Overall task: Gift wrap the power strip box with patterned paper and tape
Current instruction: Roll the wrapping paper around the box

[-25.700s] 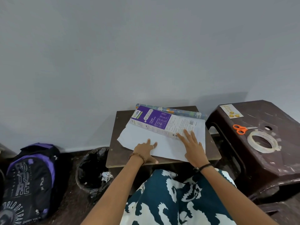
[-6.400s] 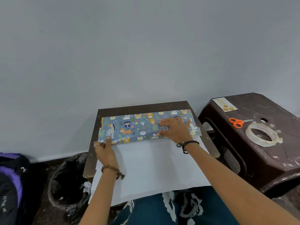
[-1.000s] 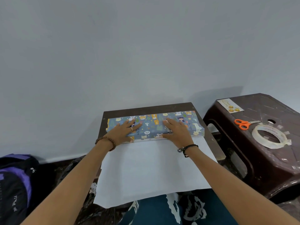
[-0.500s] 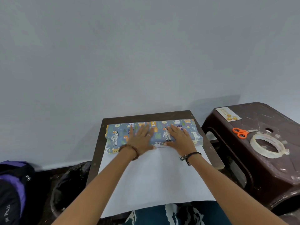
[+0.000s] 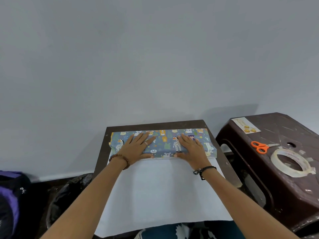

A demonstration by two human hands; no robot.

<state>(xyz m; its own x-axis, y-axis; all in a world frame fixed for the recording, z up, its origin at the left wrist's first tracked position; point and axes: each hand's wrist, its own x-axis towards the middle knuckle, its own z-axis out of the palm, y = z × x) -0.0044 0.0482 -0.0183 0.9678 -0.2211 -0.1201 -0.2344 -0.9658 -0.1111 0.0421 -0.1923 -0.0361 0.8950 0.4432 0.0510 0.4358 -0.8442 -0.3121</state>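
The wrapped bundle, the power strip box [image 5: 162, 143] under its first fold of patterned paper [image 5: 160, 190], lay across the far half of the small bench [image 5: 101, 152], its long axis running left to right, square to the person's reach. Only the printed animal side of the paper showed there; the box itself was covered, so its exact ends could not be made out. The rest of the sheet, white side up, spread from the near edge of the bundle back toward the person and hung over the bench's near edge onto the lap.

Both hands lay directly on top of the bundle. The left hand [image 5: 136, 147] pressed flat on its left half, fingers straight and spread, thumb along the near edge. The right hand [image 5: 191, 149] pressed flat on the right half in the same way, thumb at the fold line. Neither held anything; they only bore down. Each was about equally near the bundle's middle, with the outer ends of the bundle beyond both.

The next move seemed to turn on that crosswise lie: rolling the bundle toward the person over the white paper would call for both hands together.

The tape roll [image 5: 291, 163] and the orange scissors [image 5: 260, 147] sat on the brown stool [image 5: 259, 169] to the right, well apart from the hands and nearer the right one.
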